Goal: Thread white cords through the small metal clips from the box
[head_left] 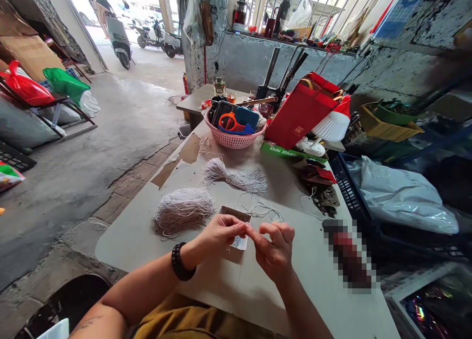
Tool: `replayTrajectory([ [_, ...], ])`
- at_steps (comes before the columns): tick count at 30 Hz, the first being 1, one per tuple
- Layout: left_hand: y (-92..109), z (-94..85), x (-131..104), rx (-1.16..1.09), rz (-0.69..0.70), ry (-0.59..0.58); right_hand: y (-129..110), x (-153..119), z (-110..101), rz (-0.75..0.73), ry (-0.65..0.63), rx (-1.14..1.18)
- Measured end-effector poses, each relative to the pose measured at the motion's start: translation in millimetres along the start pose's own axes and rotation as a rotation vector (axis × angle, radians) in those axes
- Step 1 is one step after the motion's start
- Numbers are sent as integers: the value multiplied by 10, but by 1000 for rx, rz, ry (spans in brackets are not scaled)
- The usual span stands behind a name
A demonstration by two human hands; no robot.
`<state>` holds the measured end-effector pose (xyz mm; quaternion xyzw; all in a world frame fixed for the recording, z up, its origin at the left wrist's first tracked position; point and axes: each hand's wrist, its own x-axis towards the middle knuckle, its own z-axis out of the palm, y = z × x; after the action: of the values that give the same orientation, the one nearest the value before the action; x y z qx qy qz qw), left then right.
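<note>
My left hand (pixel 221 231), with a dark beaded bracelet on its wrist, is closed in a pinch above a small open cardboard box (pixel 230 258). My right hand (pixel 275 245) meets it at the fingertips, its fingers bent and pressed together. Whatever the fingertips hold is too small to make out. Small pale pieces (pixel 239 241) show in the box beneath the hands. A thick bundle of white cord (pixel 184 209) lies left of the box, and a second bundle (pixel 236 176) lies behind it. Loose white strands (pixel 263 209) rest just beyond my right hand.
On the table (pixel 129 236), a pink basket (pixel 236 138) of tools stands at the back, beside a red bag (pixel 300 113) and a white lamp (pixel 332 127). A dark crate (pixel 341 182) adjoins the right edge. A blurred patch (pixel 350 258) covers something at the right.
</note>
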<state>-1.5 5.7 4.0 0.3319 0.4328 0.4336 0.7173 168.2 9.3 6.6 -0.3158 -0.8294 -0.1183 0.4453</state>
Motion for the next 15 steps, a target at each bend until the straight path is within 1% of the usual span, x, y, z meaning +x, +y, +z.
replayTrajectory([
  [3,-24,4,19,-34,20,-8,-1,3,19,-6,28,-4],
  [8,8,55,6,-107,-2,-17,-57,6,29,-4,66,-149],
  [11,42,94,-6,-155,-30,19,-92,3,41,33,69,-186],
  [15,44,114,-3,-207,-38,76,-141,25,61,97,95,-135],
])
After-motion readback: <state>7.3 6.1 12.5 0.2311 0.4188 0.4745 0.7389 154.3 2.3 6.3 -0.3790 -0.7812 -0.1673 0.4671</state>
